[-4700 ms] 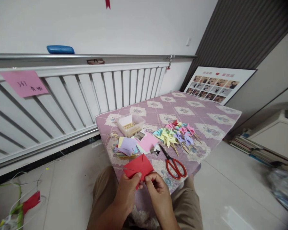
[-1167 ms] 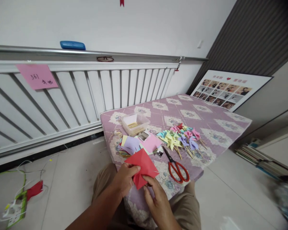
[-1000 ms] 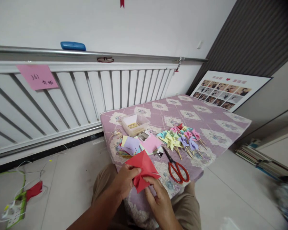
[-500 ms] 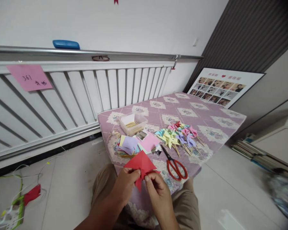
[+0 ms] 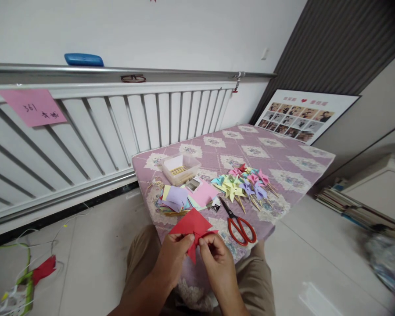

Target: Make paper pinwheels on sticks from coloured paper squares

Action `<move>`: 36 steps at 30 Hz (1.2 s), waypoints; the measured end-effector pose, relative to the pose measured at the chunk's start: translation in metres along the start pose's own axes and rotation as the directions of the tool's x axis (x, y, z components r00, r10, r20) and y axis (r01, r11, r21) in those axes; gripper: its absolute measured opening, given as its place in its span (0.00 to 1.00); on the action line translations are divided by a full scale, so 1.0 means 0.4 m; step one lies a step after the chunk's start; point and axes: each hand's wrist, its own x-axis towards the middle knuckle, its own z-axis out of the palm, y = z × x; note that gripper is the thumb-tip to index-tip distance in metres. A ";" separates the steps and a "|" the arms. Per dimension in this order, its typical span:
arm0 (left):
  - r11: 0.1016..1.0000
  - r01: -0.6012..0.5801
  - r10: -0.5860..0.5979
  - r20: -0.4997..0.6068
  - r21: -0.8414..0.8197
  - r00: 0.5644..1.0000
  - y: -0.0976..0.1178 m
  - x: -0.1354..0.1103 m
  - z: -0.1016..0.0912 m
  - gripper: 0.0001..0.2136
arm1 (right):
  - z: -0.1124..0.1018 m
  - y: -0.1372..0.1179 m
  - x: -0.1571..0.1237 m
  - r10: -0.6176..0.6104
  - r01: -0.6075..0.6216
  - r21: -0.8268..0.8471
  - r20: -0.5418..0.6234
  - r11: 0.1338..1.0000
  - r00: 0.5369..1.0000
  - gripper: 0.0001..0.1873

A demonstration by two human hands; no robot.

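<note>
Both of my hands hold a folded red paper (image 5: 192, 224) just above the near edge of the purple patterned table (image 5: 283, 162). My left hand (image 5: 173, 259) pinches its left side with thumb and fingers closed. My right hand (image 5: 215, 259) pinches a folded flap near the paper's middle. Red-handled scissors (image 5: 237, 221) lie right of the paper. Behind it sit a pile of coloured paper squares (image 5: 184, 197) and a heap of finished paper pinwheels on sticks (image 5: 243, 184).
A clear plastic box with sticks (image 5: 180, 168) stands at the table's back left. A white radiator (image 5: 102, 127) with a pink note (image 5: 33, 106) runs along the wall. A photo board (image 5: 303, 116) leans at the right. Books (image 5: 349, 208) and cables (image 5: 19, 281) lie on the floor.
The hands drew closer together and toward my body. The right hand shifted from under the red paper to pinching a flap at its middle, and the paper's lower point now hangs between the hands.
</note>
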 end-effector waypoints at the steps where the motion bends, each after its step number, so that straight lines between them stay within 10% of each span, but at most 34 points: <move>1: 1.000 -0.007 0.007 0.013 -0.023 1.000 -0.001 -0.001 0.000 0.05 | -0.001 0.000 0.001 -0.001 0.001 -0.001 -0.003 1.000 1.000 0.10; 22: 0.995 0.000 0.007 -0.072 0.100 0.997 0.024 -0.015 0.008 0.07 | -0.005 0.001 -0.018 -0.054 0.054 -0.029 0.011 0.998 0.999 0.09; 29: 0.953 -0.021 0.023 -0.002 0.302 1.000 0.037 -0.001 -0.025 0.12 | -0.059 0.031 0.003 0.075 -0.043 0.162 -0.194 0.986 0.978 0.16; 36: 0.813 -0.102 -0.066 0.265 0.573 0.962 0.064 0.000 -0.046 0.11 | -0.056 -0.013 0.022 0.293 -0.375 0.384 0.256 0.844 0.921 0.24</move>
